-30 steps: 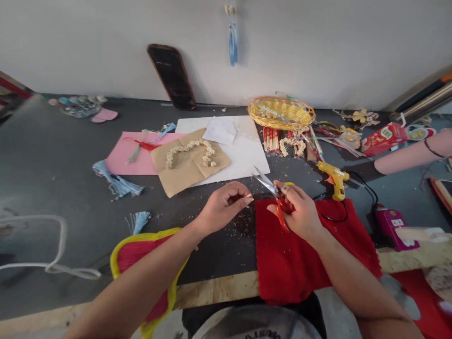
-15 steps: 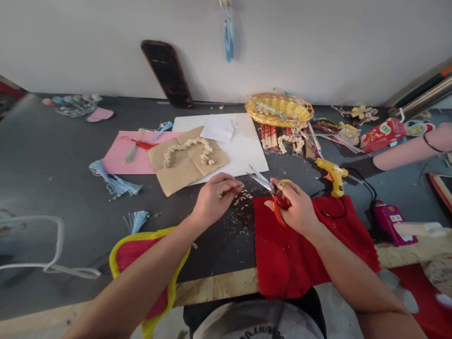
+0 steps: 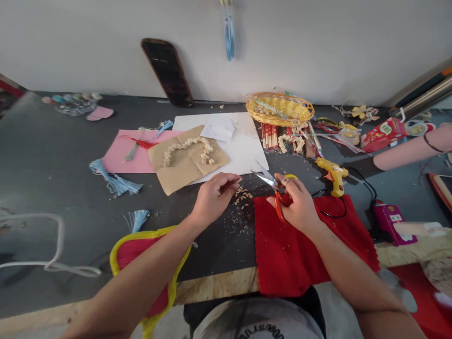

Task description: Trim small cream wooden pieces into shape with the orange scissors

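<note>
Between thumb and fingers, my left hand [image 3: 216,195] pinches a tiny pale piece [image 3: 239,180], too small to name with certainty. My right hand [image 3: 296,202] grips orange-handled scissors [image 3: 267,179], their blades parted and pointing up and left, apart from the left hand. Under the gap between my hands lies a scatter of small cut beige bits [image 3: 243,197] with finer crumbs around them. A curved string of beige pieces [image 3: 187,143] rests on creased brown paper [image 3: 173,181] beyond my left hand.
Red cloth [image 3: 289,254] lies under my right forearm. A yellow glue gun [image 3: 334,176], wired near a purple box [image 3: 393,221], stands right. Behind are a wicker basket [image 3: 300,113], red-and-white sticks [image 3: 270,135] and a leaning phone [image 3: 167,73]. Blue tassels [image 3: 118,181] lie left.
The scissors and my right hand have shifted slightly right, away from the left hand. My left fingers have curled a little, still pinching the small piece.
</note>
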The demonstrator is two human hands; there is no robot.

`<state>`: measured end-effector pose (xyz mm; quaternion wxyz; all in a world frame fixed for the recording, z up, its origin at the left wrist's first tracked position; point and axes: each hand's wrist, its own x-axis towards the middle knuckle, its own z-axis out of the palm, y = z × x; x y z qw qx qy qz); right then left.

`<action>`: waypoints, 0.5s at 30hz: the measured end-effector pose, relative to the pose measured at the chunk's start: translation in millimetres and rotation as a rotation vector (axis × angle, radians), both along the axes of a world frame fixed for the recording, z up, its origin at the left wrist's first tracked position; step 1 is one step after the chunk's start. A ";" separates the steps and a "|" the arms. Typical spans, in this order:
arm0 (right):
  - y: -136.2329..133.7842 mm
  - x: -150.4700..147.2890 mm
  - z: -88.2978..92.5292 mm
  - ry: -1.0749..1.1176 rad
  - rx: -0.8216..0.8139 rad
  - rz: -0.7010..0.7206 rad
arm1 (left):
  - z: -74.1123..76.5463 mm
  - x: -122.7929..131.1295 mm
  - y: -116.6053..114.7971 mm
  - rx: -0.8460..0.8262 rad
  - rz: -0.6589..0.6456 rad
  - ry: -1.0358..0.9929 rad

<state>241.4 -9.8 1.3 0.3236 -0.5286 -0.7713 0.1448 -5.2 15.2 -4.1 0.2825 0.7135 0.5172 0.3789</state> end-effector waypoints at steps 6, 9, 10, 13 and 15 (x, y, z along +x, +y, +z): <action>0.7 -0.8 -0.8 0.021 -0.012 -0.008 | 2.4 -0.9 1.2 0.179 -0.050 0.305; 1.3 -1.6 -1.6 0.022 -0.009 -0.008 | 11.4 1.5 -5.2 0.217 -0.111 0.394; 1.5 -1.9 -2.0 0.021 -0.006 -0.003 | 15.0 2.6 -8.4 0.206 -0.151 0.433; 1.8 -2.5 -2.9 0.016 -0.001 0.009 | 23.7 5.8 -17.6 0.164 -0.285 0.609; 1.7 -2.6 -3.3 0.014 -0.001 0.008 | 25.8 7.0 -21.3 0.135 -0.311 0.707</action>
